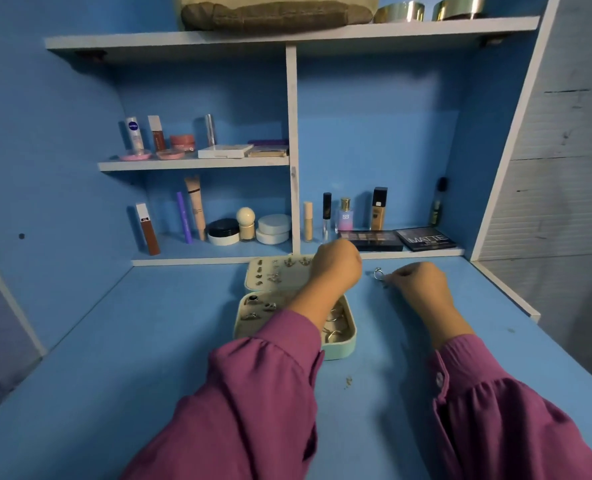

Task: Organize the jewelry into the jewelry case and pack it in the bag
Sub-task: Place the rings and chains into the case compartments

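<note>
Right grip [417, 282] pinches a ring [378, 273] above the surface [149, 341]; left grip [337, 268], fingers curled, hangs over the open case [343, 348], contents hidden.

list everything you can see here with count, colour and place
jewelry case: 1, mint green, open, desk centre
ring: 1, silver, desk, at right fingertips
desk: 1, blue
bag: 1, tan, top shelf
tins: 2, gold, top shelf right
palettes: 2, black, low shelf right
cosmetics: many, mixed, left shelves
left hand: 1, curled, over case lid
right hand: 1, curled, by ring
sleeves: 2, magenta
</note>
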A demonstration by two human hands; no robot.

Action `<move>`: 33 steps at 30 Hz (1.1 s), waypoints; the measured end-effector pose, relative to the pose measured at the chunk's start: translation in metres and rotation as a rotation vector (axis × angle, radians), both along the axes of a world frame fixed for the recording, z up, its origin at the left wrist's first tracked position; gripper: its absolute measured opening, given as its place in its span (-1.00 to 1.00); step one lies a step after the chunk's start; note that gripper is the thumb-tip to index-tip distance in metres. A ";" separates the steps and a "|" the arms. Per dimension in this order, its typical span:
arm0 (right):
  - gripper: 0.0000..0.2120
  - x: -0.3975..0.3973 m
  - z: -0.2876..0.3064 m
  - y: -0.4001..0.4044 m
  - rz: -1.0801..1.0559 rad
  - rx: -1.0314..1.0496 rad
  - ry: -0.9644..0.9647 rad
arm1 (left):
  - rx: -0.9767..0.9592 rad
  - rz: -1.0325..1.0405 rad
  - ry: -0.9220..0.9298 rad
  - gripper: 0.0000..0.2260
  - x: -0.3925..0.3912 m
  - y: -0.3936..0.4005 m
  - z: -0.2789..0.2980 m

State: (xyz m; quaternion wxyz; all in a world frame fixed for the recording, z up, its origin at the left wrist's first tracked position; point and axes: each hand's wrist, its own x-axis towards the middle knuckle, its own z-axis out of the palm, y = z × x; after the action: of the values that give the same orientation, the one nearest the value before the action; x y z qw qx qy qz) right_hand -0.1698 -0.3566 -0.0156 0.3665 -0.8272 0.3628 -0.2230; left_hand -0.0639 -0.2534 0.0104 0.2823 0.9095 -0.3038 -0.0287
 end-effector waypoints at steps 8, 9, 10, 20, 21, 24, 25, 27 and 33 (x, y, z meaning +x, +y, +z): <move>-0.86 0.006 -0.005 -0.004 0.003 -0.043 0.072 | 0.101 0.035 0.048 -0.70 0.021 -0.050 -0.017; -0.87 0.006 -0.005 -0.004 0.003 -0.047 0.074 | 0.113 0.026 0.037 -0.68 0.023 -0.053 -0.019; -0.87 0.007 -0.004 -0.004 0.002 -0.050 0.075 | 0.126 0.014 0.030 -0.67 0.024 -0.057 -0.020; -0.85 0.007 -0.005 -0.004 -0.037 0.013 0.077 | 0.141 -0.053 -0.028 -0.82 0.020 -0.068 -0.021; -0.86 0.007 -0.004 -0.004 -0.040 0.027 0.069 | 0.143 -0.042 -0.036 -0.84 0.019 -0.067 -0.021; -0.89 0.006 -0.003 -0.006 -0.048 0.055 0.018 | 0.154 -0.016 -0.073 -0.85 0.020 -0.059 -0.018; -0.90 0.006 -0.003 -0.006 -0.050 0.064 -0.002 | 0.143 -0.009 -0.077 -0.85 0.021 -0.056 -0.016; -0.90 0.004 -0.002 -0.006 -0.045 0.084 -0.048 | 0.089 -0.001 -0.059 -0.85 0.023 -0.045 -0.009; -0.90 0.008 0.007 0.003 0.025 0.185 -0.279 | -0.201 -0.031 0.069 -0.82 0.025 0.013 0.021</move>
State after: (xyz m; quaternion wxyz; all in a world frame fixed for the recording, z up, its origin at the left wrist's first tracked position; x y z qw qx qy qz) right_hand -0.1621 -0.3534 -0.0085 0.4907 -0.7554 0.3169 -0.2968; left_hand -0.0386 -0.2405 0.0313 0.3819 0.8703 -0.3092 -0.0337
